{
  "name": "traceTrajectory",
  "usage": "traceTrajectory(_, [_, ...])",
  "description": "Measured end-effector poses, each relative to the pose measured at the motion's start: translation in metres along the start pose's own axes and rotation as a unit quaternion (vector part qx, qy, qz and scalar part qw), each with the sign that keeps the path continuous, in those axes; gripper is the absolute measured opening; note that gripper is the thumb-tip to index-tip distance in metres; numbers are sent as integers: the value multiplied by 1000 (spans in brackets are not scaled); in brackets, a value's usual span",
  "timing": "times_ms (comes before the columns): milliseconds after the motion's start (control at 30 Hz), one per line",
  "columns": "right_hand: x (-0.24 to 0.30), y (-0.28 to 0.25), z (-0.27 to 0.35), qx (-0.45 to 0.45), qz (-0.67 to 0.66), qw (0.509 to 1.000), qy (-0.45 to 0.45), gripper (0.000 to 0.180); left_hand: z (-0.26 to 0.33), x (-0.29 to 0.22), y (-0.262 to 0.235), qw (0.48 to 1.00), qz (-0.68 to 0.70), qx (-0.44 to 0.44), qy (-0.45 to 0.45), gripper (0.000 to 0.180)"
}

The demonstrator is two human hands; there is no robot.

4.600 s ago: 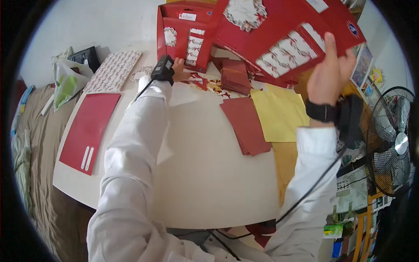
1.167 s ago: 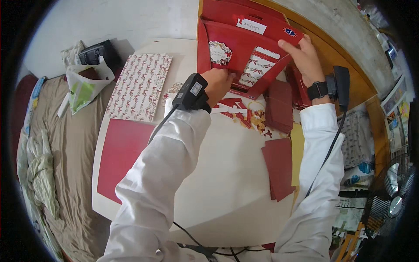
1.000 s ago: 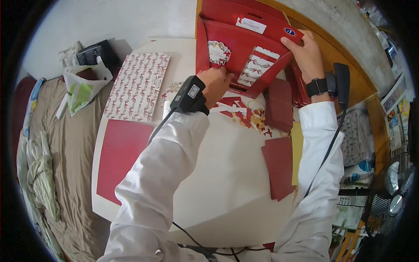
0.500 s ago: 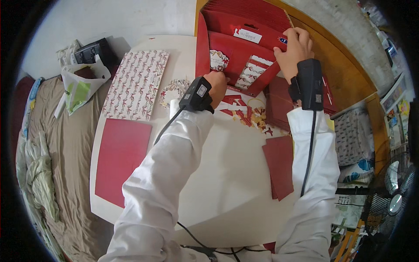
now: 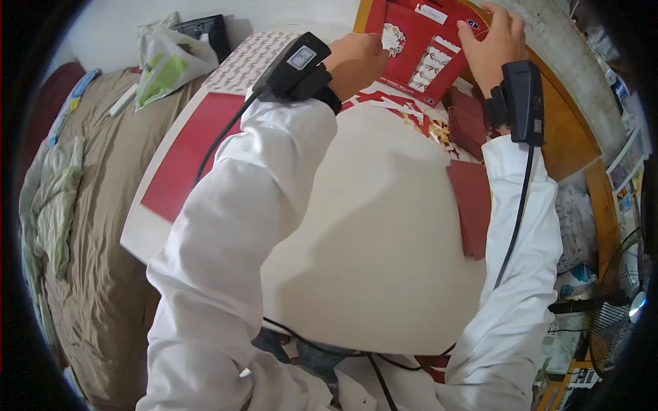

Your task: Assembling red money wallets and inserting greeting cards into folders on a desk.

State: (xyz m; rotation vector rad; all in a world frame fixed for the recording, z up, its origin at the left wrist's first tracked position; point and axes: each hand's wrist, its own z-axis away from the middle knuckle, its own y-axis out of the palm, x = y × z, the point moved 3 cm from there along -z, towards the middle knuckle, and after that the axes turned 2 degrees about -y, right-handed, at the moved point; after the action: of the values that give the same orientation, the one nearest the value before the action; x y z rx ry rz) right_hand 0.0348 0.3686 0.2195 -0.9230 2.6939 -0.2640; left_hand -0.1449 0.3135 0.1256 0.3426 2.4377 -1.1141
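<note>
At the far edge of the white table point(image 5: 384, 260), both my hands hold a red card pack point(image 5: 418, 38) with white paper cut-outs on it. My left hand point(image 5: 356, 58) grips its lower left side, fingers closed on it. My right hand point(image 5: 490, 41) clasps its upper right corner. Each wrist carries a black device with a cable. Under the pack lie red and white paper scraps point(image 5: 404, 113) and small dark red envelopes point(image 5: 469, 123).
A dark red sheet point(image 5: 473, 205) lies on the table's right. A large red sheet point(image 5: 195, 154) and a patterned sheet point(image 5: 240, 61) lie on the left. A plastic bag point(image 5: 164, 65) sits beyond. A bed with brown cover point(image 5: 82, 205) is on the left, a fan point(image 5: 617, 288) on the right.
The red pack, held high in my right hand at first, has come down to the table's far edge. My left hand has taken hold of it too, and my view has leaned closer.
</note>
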Motion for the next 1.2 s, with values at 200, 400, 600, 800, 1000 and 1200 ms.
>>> traceTrajectory(200, [46,-66,17,113,-250,960,-52,35,73,-12,-83,993,-54,-93,58,35])
traceTrajectory(400, [42,-122,81,159,-285,945,-4,27,139,-11,-113,993,-98,-41,51,30])
traceTrajectory(600, [-22,-128,152,241,-290,922,87,21,183,-7,-84,994,-80,23,67,24])
traceTrajectory(800, [-164,-77,182,370,-102,913,142,26,218,-33,-28,982,-103,87,130,18])
traceTrajectory(1000, [-215,-14,223,453,141,877,81,51,223,-32,-11,983,-94,92,125,15])
traceTrajectory(1200, [-255,51,239,293,62,954,-13,56,219,-28,-11,983,-87,101,128,11])
